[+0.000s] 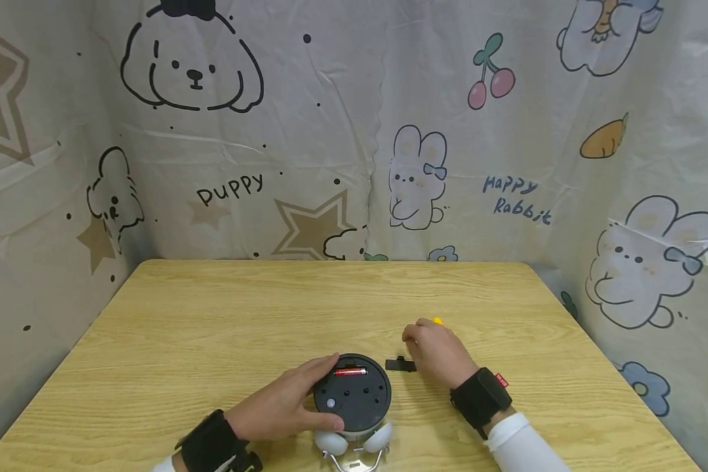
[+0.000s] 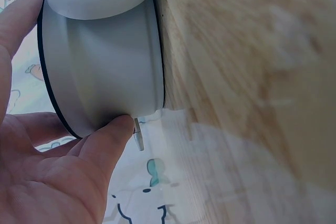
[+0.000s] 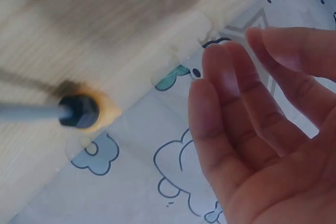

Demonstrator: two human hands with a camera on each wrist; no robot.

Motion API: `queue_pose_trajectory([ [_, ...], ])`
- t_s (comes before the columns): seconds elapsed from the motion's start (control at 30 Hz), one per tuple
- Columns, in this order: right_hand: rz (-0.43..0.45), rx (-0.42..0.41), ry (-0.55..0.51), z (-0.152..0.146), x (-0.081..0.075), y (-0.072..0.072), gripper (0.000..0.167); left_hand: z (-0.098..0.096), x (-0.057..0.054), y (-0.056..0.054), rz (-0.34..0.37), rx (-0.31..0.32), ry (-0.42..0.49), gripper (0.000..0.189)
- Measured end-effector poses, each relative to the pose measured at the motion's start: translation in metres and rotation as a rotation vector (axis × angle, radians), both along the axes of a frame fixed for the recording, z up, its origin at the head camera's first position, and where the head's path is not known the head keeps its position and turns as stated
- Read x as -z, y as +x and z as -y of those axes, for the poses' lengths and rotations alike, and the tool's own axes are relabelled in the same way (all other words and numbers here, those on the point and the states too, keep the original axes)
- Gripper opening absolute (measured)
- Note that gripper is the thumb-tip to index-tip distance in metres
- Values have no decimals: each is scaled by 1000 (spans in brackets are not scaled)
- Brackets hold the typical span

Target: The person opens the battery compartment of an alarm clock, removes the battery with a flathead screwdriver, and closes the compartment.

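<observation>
A round alarm clock [image 1: 362,396] lies face down on the table, its dark back up and its two pale bells toward the person. In its open battery slot sits a red battery [image 1: 351,372]. My left hand [image 1: 280,401] grips the clock by its side, thumb on the near edge and fingers round the far one; the left wrist view shows its pale casing [image 2: 105,72]. Just right of the clock lies a small black battery cover [image 1: 400,364]. Beside that cover is my right hand [image 1: 439,351], fingers loosely bent with nothing between them in the right wrist view.
A screwdriver with a yellow and black handle [image 3: 84,111] and grey shaft lies on the table, mostly hidden behind the right hand in the head view. The wooden table [image 1: 259,295] ends at a printed curtain [image 1: 330,131] at the back and sides.
</observation>
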State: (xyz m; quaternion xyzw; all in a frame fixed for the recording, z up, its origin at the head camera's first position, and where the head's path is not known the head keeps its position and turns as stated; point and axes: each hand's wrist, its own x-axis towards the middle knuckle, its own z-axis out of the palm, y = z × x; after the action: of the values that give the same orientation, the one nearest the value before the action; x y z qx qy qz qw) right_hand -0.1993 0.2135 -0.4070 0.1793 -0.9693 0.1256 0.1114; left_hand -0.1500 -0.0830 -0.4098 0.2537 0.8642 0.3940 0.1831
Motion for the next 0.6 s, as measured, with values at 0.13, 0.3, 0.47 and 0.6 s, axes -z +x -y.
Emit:
queue_pose_trajectory([
  [0.13, -20, 39, 1, -5, -2, -1, 5, 0, 0, 0, -8, 7, 5, 105],
  [0.3, 10, 83, -4, -9, -4, -3, 11, 0, 0, 0, -3, 3, 2, 105],
  [0.47, 60, 142, -4, -18, -6, -5, 23, 1, 1, 0, -4, 0, 1, 105],
  [0.6, 85, 170, 4, -26, -8, -9, 30, 1, 1, 0, -13, 6, 3, 105],
])
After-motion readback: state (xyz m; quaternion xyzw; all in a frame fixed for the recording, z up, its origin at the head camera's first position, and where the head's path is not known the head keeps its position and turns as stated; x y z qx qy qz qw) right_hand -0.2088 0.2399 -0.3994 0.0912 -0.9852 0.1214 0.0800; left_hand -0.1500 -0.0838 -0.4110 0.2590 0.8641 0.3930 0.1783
